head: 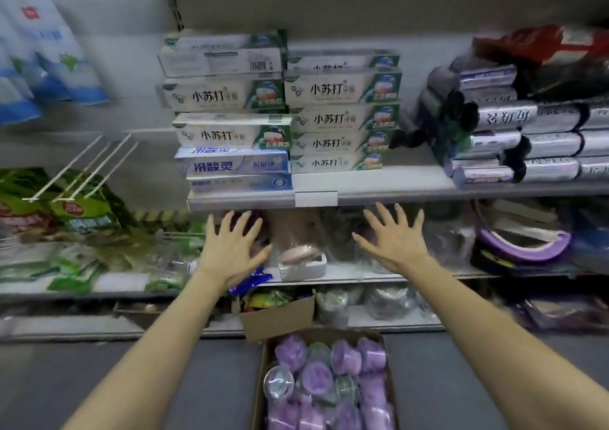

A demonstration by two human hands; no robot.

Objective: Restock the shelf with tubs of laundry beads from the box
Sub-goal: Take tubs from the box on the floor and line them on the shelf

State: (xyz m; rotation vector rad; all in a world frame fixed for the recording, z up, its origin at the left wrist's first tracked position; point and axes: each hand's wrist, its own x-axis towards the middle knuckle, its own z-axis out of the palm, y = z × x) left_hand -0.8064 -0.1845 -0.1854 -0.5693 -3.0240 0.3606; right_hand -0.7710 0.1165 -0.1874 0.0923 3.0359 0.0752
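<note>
Left hand (pixel 230 251): empty, fingers spread, centre-left, before the shelf (pixel 362 278).
Right hand (pixel 395 248): empty, fingers spread, centre-right.
Tubs (pixel 316 377): purple, filling the box (pixel 260 380) at bottom centre.
Progress: judged barely begun; no tub clearly visible on the shelf.

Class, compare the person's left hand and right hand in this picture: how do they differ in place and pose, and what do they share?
The left hand reaches in below the blue toothpaste boxes; the right hand is below the green toothpaste stack. The left hand's thumb points right, toward a pink item in a white tray; the right hand's thumb points left. Both are open, fingers spread, empty, above the box of purple tubs.
</note>
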